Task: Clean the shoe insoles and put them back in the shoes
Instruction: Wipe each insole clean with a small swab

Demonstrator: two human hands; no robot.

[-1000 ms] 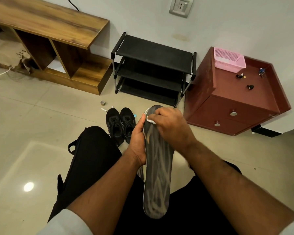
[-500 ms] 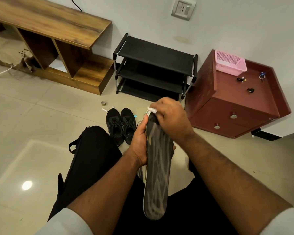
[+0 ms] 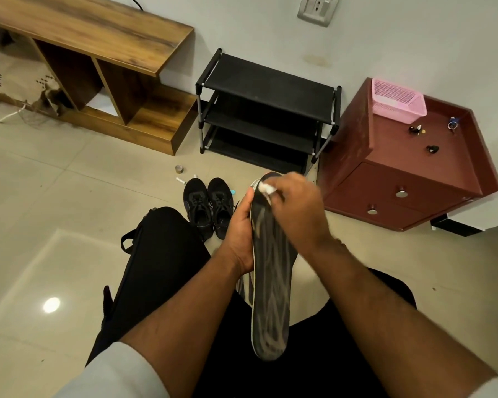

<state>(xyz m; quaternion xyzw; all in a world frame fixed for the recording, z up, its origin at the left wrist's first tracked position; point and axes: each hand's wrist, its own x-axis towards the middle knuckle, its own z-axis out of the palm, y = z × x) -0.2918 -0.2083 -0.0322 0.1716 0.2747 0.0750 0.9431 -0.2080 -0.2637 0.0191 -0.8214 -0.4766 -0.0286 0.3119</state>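
The left hand (image 3: 240,228) is gripping the insole (image 3: 270,282) along its left edge, steadying it over the lap, while the right hand (image 3: 296,208) is pinching a white wipe (image 3: 266,188) against its far tip, likely scrubbing, with the shoes (image 3: 209,206) waiting on the floor just beyond.

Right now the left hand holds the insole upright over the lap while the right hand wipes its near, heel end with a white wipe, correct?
Not quite. In the head view the right hand presses the white wipe on the far, toe end of the insole, not the near end. The rest stands: the left hand grips the insole's edge over the lap.
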